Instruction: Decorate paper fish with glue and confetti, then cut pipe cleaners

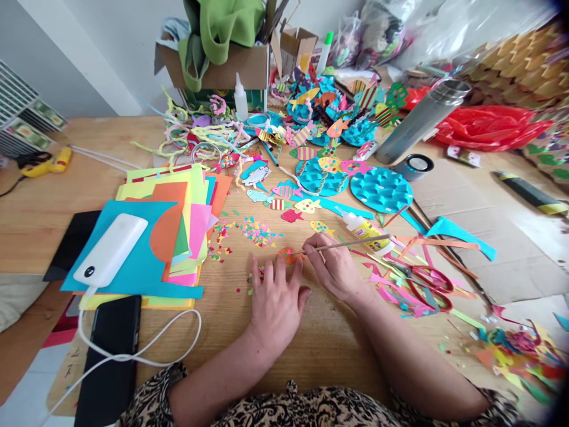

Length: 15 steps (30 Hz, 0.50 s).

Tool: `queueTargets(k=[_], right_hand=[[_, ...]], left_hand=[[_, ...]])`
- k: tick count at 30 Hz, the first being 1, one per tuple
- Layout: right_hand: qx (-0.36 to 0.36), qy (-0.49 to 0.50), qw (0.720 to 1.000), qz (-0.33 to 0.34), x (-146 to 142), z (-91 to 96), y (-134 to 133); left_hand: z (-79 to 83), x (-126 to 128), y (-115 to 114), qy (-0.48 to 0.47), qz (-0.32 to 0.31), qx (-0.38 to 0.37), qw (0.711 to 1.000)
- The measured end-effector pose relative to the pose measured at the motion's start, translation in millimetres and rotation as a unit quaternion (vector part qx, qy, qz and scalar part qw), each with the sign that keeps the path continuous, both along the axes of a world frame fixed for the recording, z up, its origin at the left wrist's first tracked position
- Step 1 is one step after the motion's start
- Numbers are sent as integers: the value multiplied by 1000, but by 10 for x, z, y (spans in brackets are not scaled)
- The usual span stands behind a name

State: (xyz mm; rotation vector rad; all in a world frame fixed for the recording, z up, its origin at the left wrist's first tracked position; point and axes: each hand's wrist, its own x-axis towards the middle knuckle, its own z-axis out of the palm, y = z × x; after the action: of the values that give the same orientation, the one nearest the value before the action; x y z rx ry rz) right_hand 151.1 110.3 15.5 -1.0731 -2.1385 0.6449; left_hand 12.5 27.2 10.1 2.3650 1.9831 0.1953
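A small orange paper fish [288, 255] lies on the wooden table, with bits of coloured paper on it. My left hand [276, 293] rests flat, its fingers spread and the tips at the fish's near edge. In my right hand [331, 267] is a thin wooden stick [355, 242], pinched near its lower end, which points at the fish. Small paper confetti [260, 231] is heaped just beyond my left fingers. Several finished-looking paper fish, among them a yellow spotted one [322, 228] and a dark pink one [292, 216], lie farther back.
Coloured paper sheets [133, 249] with a white power bank [111, 249] on them lie left, beside a black phone [109, 356]. A glue bottle [367, 231], red-handled scissors [429, 287] and paper strips lie right. Blue discs [381, 188] and a steel flask [418, 121] are behind.
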Motion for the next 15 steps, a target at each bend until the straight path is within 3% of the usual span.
queueTargets(k=[15], right_hand=[[-10,18,999,-32,18,19,-12]], left_hand=[[-15,-8,-12,2,-7,6,1000]])
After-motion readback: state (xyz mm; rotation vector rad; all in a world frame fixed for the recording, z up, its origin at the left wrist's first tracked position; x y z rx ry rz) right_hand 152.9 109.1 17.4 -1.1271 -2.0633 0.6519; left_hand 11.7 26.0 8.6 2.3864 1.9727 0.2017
